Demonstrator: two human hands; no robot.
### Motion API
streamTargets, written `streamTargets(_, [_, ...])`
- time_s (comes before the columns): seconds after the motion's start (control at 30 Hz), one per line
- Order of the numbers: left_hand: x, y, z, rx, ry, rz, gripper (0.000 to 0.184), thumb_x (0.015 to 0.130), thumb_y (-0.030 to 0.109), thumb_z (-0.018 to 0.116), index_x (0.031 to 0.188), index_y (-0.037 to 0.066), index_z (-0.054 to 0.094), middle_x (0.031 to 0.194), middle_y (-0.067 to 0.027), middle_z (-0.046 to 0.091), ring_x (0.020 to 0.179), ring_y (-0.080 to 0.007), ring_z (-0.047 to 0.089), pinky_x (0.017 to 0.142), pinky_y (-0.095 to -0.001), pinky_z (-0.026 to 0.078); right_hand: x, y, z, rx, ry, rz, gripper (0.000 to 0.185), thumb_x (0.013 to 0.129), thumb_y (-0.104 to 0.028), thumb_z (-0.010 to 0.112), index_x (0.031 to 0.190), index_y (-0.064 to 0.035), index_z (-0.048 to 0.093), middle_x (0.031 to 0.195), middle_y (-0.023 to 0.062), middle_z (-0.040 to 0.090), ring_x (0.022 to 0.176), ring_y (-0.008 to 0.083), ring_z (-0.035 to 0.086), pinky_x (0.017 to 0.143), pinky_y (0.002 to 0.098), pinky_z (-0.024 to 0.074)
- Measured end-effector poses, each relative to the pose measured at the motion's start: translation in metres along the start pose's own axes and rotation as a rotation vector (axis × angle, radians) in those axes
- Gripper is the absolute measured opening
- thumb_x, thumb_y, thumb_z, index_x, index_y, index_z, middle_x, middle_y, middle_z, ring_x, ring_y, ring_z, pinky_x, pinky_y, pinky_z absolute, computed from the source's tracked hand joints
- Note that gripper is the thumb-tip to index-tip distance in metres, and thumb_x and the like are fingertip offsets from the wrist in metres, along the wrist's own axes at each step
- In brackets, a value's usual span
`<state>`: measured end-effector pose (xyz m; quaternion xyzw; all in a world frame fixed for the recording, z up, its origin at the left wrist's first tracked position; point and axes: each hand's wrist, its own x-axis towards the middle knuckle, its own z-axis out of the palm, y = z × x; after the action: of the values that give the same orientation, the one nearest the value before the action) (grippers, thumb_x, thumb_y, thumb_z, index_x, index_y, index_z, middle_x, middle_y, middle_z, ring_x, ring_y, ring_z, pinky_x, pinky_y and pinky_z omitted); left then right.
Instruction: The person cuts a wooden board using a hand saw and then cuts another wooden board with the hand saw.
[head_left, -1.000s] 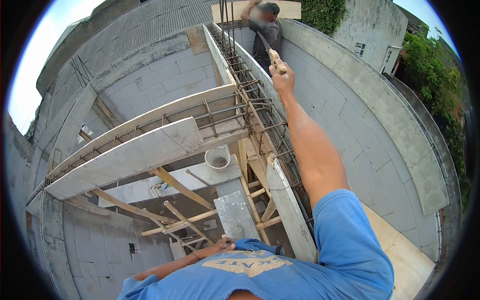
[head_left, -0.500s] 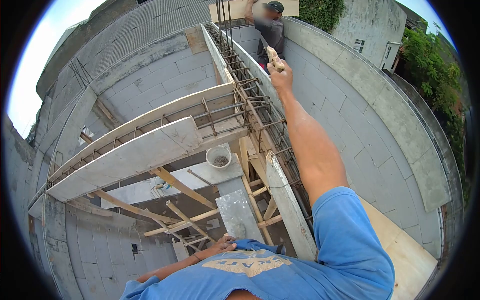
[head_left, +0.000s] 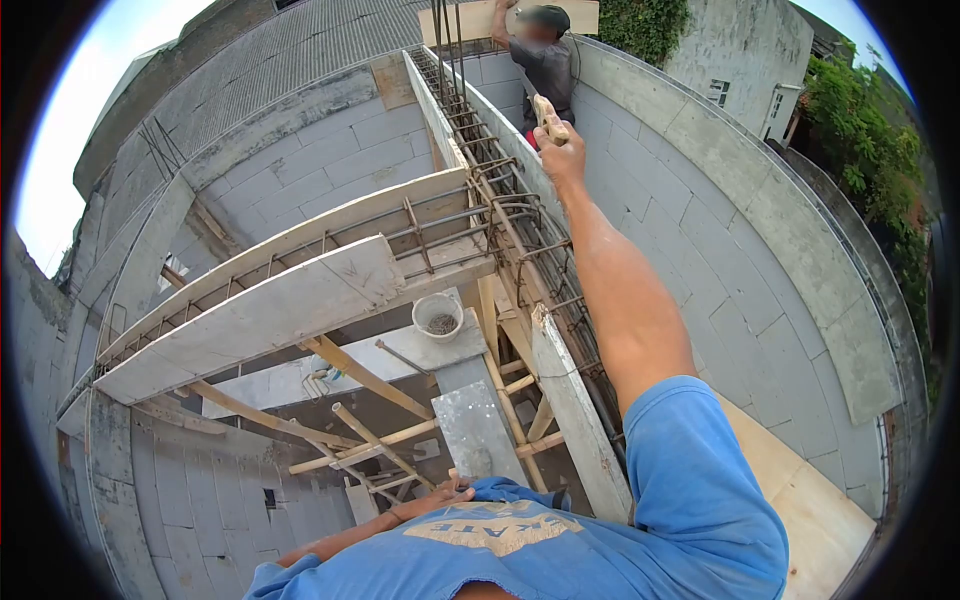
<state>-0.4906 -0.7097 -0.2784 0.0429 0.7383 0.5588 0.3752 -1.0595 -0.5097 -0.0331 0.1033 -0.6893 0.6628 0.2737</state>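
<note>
My right hand [head_left: 562, 150] is stretched forward above the formwork, closed around the wooden handle of a handsaw [head_left: 546, 112]. Its thin grey blade points away from me, seen nearly edge-on, toward a co-worker. Down at my waist, my left hand [head_left: 440, 496] lies against the front of my blue shirt [head_left: 520, 545], fingers stretched out along the cloth and partly hidden. Beneath my right forearm runs a rebar cage [head_left: 520, 225] between boards, with one formwork board [head_left: 575, 410] close in front of me.
A co-worker [head_left: 545, 60] stands at the far end, one arm raised to a board [head_left: 470, 28]. A bucket [head_left: 438, 318] holding small dark pieces sits on a plank below. Side formwork [head_left: 260, 320] with rebar branches left. Bamboo props [head_left: 380, 440] cross underneath. Block walls [head_left: 700, 250] surround me.
The co-worker's head and body have shifted slightly to the right. My right arm with the handsaw and my left hand stay almost still.
</note>
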Motion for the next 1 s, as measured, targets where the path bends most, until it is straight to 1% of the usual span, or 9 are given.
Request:
streamTargets(0.1, [0.000, 0.006, -0.001, -0.048, -0.005, -0.038, 0.068, 0.111, 0.056, 0.040, 0.141, -0.001, 0.062, 0.148, -0.0167, 0.042, 0.143, -0.0311, 0.036, 0.123, -0.0450, 0.025, 0.000, 0.000, 0.001, 0.022, -0.002, 0.009, 0.024, 0.088, -0.025, 0.078, 0.098, -0.0040, 0.070, 0.088, 0.0131, 0.072, 0.083, 0.0284, 0.067, 0.079, 0.0398, 0.0505])
streamTargets(0.27, [0.016, -0.053, -0.007, -0.100, -0.034, -0.136, 0.068, 0.111, 0.056, 0.040, 0.140, -0.003, 0.061, 0.143, -0.0177, 0.043, 0.141, -0.0288, 0.036, 0.121, -0.0435, 0.026, 0.000, -0.004, 0.000, 0.010, 0.010, 0.011, 0.024, 0.088, -0.024, 0.079, 0.098, -0.0034, 0.070, 0.087, 0.0125, 0.071, 0.083, 0.0273, 0.067, 0.079, 0.0393, 0.0504])
streamTargets(0.37, [-0.003, 0.005, 0.003, -0.142, 0.042, -0.022, 0.069, 0.111, 0.056, 0.040, 0.141, -0.003, 0.061, 0.141, -0.0192, 0.044, 0.142, -0.0302, 0.036, 0.122, -0.0453, 0.025, -0.002, -0.005, -0.001, 0.027, 0.003, 0.015, 0.024, 0.088, -0.023, 0.079, 0.098, -0.0032, 0.070, 0.087, 0.0121, 0.071, 0.082, 0.0263, 0.066, 0.079, 0.0390, 0.0502])
streamTargets(0.4, [-0.002, 0.005, 0.001, -0.143, 0.042, -0.023, 0.069, 0.111, 0.056, 0.040, 0.141, -0.003, 0.061, 0.141, -0.0192, 0.044, 0.142, -0.0302, 0.036, 0.122, -0.0453, 0.025, -0.003, -0.007, -0.002, 0.024, -0.004, 0.015, 0.024, 0.088, -0.022, 0.079, 0.097, -0.0031, 0.070, 0.087, 0.0119, 0.071, 0.082, 0.0258, 0.066, 0.079, 0.0387, 0.0502])
streamTargets(0.5, [0.003, -0.006, -0.005, -0.110, -0.061, -0.146, 0.071, 0.111, 0.057, 0.041, 0.145, -0.002, 0.057, 0.146, -0.0204, 0.043, 0.146, -0.0332, 0.032, 0.125, -0.0462, 0.021, -0.005, -0.011, -0.003, 0.027, -0.010, 0.010, 0.023, 0.087, -0.022, 0.079, 0.097, -0.0031, 0.070, 0.087, 0.0118, 0.071, 0.081, 0.0249, 0.066, 0.079, 0.0383, 0.0502])
streamTargets(0.6, [0.004, -0.025, 0.001, -0.075, -0.011, -0.152, 0.071, 0.110, 0.059, 0.040, 0.147, 0.000, 0.056, 0.153, -0.0215, 0.040, 0.151, -0.0356, 0.028, 0.127, -0.0466, 0.018, -0.007, -0.012, -0.003, 0.011, 0.038, -0.038, 0.023, 0.087, -0.022, 0.079, 0.097, -0.0031, 0.070, 0.087, 0.0118, 0.071, 0.081, 0.0245, 0.066, 0.079, 0.0379, 0.0502])
streamTargets(0.7, [0.004, -0.013, 0.001, -0.272, 0.084, -0.105, 0.069, 0.110, 0.057, 0.041, 0.144, 0.000, 0.061, 0.158, -0.0233, 0.037, 0.152, -0.0374, 0.027, 0.127, -0.0482, 0.018, -0.003, -0.009, -0.001, 0.045, 0.005, 0.021, 0.024, 0.087, -0.022, 0.079, 0.098, -0.0031, 0.071, 0.087, 0.0121, 0.071, 0.082, 0.0244, 0.066, 0.079, 0.0379, 0.0502])
streamTargets(0.8, [-0.001, 0.001, 0.000, -0.120, 0.060, -0.147, 0.069, 0.110, 0.057, 0.043, 0.137, -0.003, 0.065, 0.156, -0.0253, 0.037, 0.150, -0.0387, 0.030, 0.126, -0.0496, 0.021, -0.003, -0.005, -0.002, 0.036, -0.002, 0.022, 0.024, 0.087, -0.022, 0.079, 0.099, -0.0031, 0.071, 0.088, 0.0123, 0.072, 0.082, 0.0245, 0.066, 0.079, 0.0377, 0.0502])
streamTargets(1.0, [0.009, -0.049, 0.000, 0.105, 0.196, 0.046, 0.072, 0.108, 0.060, 0.043, 0.136, -0.002, 0.066, 0.155, -0.0271, 0.038, 0.148, -0.0410, 0.033, 0.123, -0.0504, 0.027, -0.003, -0.005, -0.002, 0.023, 0.008, -0.005, 0.025, 0.087, -0.022, 0.078, 0.100, -0.0027, 0.071, 0.089, 0.0127, 0.072, 0.082, 0.0256, 0.066, 0.080, 0.0381, 0.0502])
